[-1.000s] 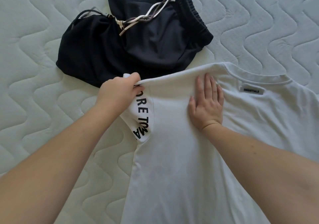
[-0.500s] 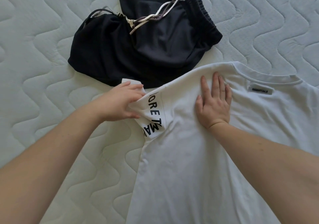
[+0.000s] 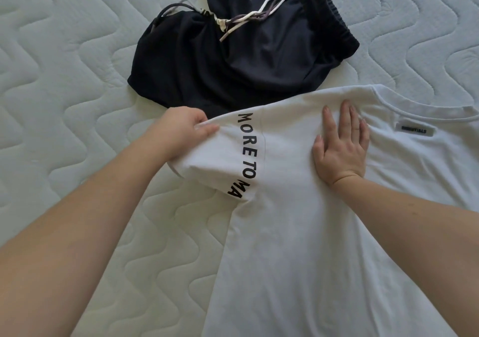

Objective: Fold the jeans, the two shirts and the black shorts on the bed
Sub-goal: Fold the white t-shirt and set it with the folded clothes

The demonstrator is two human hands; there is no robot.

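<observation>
On the quilted bed [image 3: 64, 77], the left hand [image 3: 178, 131] pinches the white shirt [image 3: 298, 246] by its lettered sleeve [image 3: 233, 155]. Crumpled black shorts [image 3: 220, 72] lie just beyond. The right hand [image 3: 339, 147] presses flat, fingers straight, near the collar.

The white T-shirt [image 3: 311, 233] was smooth, matt knit cloth with flat black printed letters [image 3: 246, 155] on its sleeve. The black shorts [image 3: 220, 72], farther off, were soft matt fabric with a ribbed waistband and woven drawcords [image 3: 248, 17]. The mattress [image 3: 64, 77] was quilted, faintly sheened cloth.
</observation>
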